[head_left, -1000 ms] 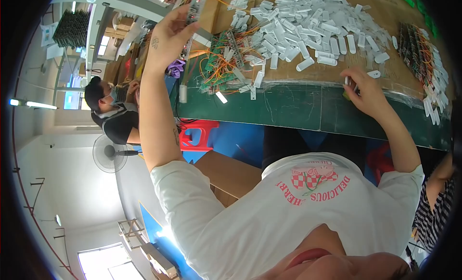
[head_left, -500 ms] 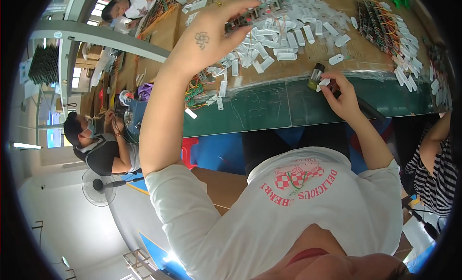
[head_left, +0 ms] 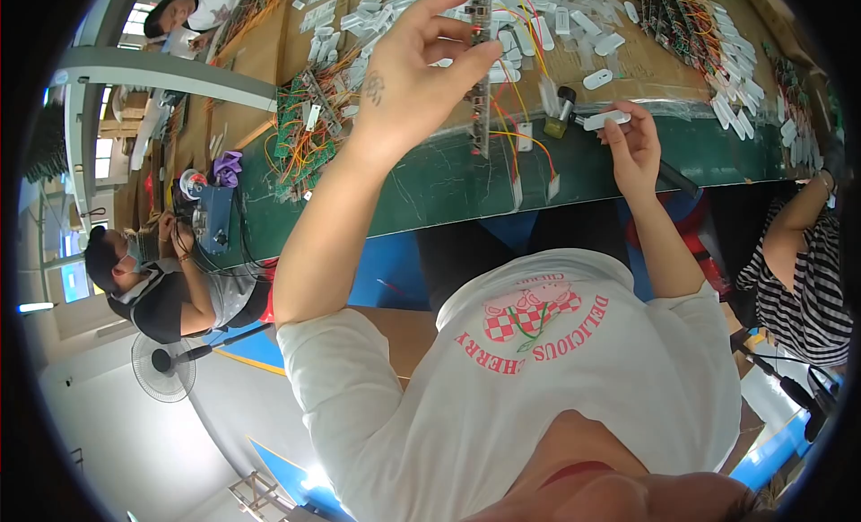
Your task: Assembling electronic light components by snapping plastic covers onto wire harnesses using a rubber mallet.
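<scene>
Board (head_left: 481,118) has been turned, pinched by the left hand (head_left: 417,87); cover (head_left: 606,120) is fingertip-held by the right hand (head_left: 637,147), leaving neither free.

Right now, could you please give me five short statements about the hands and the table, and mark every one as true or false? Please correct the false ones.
1. The left hand holds a narrow circuit board. True.
2. The right hand is empty. False: it holds a small white piece.
3. A small black-topped bottle is to the left of the right hand. True.
4. A crumpled purple item lies to the right of the right hand. False: it is to the left of the left hand, near a blue box.
5. Loose white pieces are scattered over a brown surface. True.
</scene>
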Demonstrator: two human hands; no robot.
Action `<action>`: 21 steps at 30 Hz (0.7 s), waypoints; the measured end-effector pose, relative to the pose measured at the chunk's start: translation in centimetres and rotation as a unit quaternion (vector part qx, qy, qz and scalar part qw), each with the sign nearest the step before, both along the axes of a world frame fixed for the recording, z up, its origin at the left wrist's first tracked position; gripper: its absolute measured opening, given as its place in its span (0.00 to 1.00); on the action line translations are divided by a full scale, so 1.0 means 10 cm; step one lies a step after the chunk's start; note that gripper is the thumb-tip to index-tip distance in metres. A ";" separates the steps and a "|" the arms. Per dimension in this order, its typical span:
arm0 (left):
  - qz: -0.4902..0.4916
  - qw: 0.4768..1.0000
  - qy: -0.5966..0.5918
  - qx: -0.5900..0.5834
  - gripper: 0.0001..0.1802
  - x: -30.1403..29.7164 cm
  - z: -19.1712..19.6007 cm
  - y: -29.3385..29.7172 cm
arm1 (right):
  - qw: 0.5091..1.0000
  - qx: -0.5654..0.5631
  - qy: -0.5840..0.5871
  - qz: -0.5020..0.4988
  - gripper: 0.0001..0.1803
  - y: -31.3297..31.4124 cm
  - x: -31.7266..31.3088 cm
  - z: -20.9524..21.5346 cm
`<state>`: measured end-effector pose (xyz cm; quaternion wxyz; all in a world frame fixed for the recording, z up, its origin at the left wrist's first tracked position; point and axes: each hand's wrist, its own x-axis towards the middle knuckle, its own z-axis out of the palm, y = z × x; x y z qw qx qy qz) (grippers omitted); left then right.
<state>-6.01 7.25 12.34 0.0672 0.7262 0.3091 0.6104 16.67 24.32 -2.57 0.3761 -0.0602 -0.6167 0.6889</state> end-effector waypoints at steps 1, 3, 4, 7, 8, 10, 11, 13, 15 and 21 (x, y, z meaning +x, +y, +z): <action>0.141 0.960 -0.130 -0.203 0.32 0.21 0.11 -0.05 | 0.999 -0.025 -0.006 -0.032 0.16 0.04 0.05 -0.02; 0.264 0.853 -0.249 -0.375 0.31 0.38 0.24 0.01 | 0.995 -0.065 -0.008 -0.072 0.15 0.07 0.09 -0.04; 0.263 0.854 -0.249 -0.373 0.31 0.39 0.24 0.01 | 0.995 -0.063 -0.008 -0.073 0.15 0.10 0.11 -0.03; 0.220 0.857 -0.287 -0.367 0.35 0.45 0.25 -0.02 | 0.991 -0.103 -0.011 -0.079 0.15 0.14 0.15 -0.01; 0.219 0.847 -0.327 -0.357 0.36 0.51 0.31 -0.07 | 0.992 -0.097 0.000 -0.079 0.15 0.16 0.15 0.01; 0.220 0.833 -0.373 -0.345 0.36 0.55 0.27 -0.20 | 0.993 -0.090 0.005 -0.075 0.15 0.14 0.19 0.05; 0.253 0.803 -0.393 -0.370 0.37 0.53 0.13 -0.30 | 0.992 -0.074 0.005 -0.099 0.15 0.13 0.20 0.08; 0.289 0.768 -0.415 -0.393 0.37 0.55 -0.26 -0.52 | 0.991 -0.059 0.003 -0.117 0.15 0.00 0.19 0.11; 0.347 0.737 -0.390 -0.429 0.38 0.56 -0.73 -0.74 | 0.990 0.041 0.065 -0.122 0.14 -0.26 0.13 0.10; 0.405 0.726 -0.356 -0.427 0.38 0.68 -0.98 -0.99 | 0.946 0.321 -0.043 -0.011 0.16 -0.58 0.06 0.06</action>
